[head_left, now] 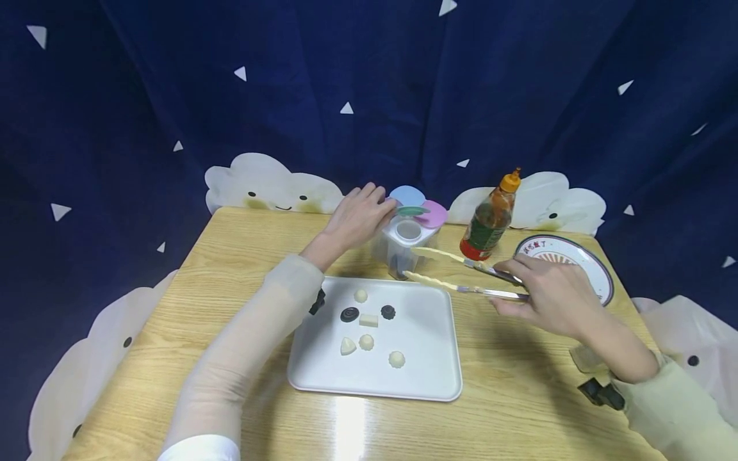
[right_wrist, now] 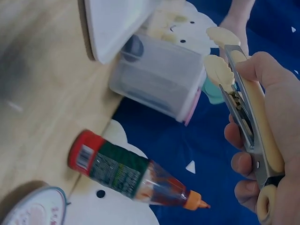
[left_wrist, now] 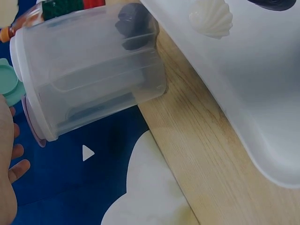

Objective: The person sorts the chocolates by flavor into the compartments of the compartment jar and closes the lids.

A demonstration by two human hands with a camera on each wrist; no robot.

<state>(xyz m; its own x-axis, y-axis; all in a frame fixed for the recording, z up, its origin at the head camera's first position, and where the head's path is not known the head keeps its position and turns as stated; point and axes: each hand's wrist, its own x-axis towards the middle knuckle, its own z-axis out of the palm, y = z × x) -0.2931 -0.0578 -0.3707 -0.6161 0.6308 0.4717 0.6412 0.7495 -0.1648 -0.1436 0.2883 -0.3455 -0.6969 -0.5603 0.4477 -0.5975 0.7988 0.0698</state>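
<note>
A clear plastic container with coloured flip lids stands behind the white tray. Its green lid is raised above a round opening, and a dark piece lies at the container's bottom. My left hand is over the container's left side, fingertips by the green lid, its fingers loosely extended. My right hand grips metal tongs with cream scalloped tips. Those tips are spread apart by the container's front right, nothing between them. On the tray lie several small moulded pieces, white and dark.
A sauce bottle with an orange cap stands right of the container. Behind my right hand lies a patterned plate. The wooden table meets a dark blue curtain with white triangles and clouds.
</note>
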